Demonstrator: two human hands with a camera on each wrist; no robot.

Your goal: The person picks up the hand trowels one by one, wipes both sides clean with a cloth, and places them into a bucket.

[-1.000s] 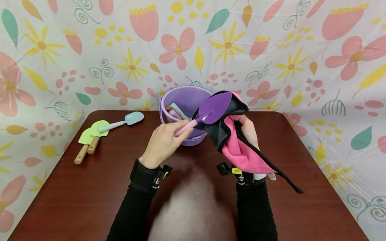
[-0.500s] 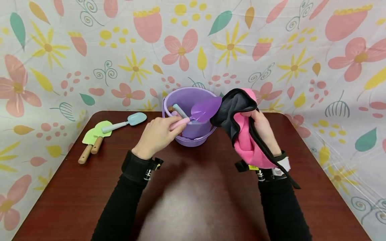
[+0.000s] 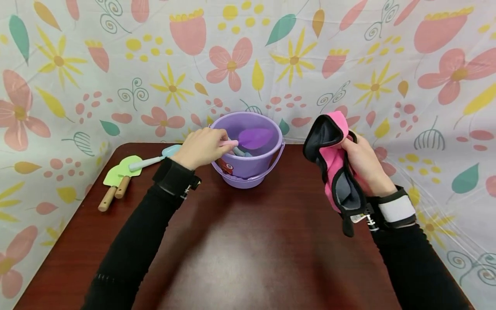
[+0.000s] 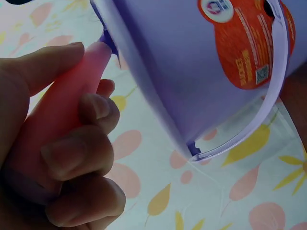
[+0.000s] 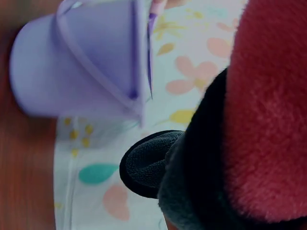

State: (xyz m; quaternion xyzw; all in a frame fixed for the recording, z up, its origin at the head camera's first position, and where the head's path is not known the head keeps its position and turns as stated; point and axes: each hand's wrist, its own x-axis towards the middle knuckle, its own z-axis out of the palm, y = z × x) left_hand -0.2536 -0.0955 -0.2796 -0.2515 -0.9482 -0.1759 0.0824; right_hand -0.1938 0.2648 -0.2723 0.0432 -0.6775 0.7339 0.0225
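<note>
My left hand (image 3: 204, 145) grips the pink handle (image 4: 64, 108) of a toy trowel, thumb and fingers curled round it. The trowel's purple blade (image 3: 255, 138) lies level over the mouth of a purple bucket (image 3: 261, 162); in the right wrist view it sits just above the rim. Inside the bucket, parts of a pale blue-grey tool (image 3: 238, 151) show. To the right, well apart from the bucket, my right hand (image 3: 366, 165) holds a crumpled cloth (image 3: 334, 160), pink on one side and dark grey on the other, with black edging. This cloth (image 5: 268, 120) hides the right fingers in the right wrist view.
On the table's left lie two green-bladed trowels (image 3: 122, 167) with wooden handles. A light blue trowel (image 3: 147, 163) rests with its handle over one green blade. The bucket's handle (image 3: 277, 159) hangs down its front. A flowered curtain (image 3: 294, 86) stands behind the brown table (image 3: 248, 241).
My hands have drawn apart. The left carried the trowel off the cloth and left to above the bucket, its blade turning level; the right moved right with the cloth.
</note>
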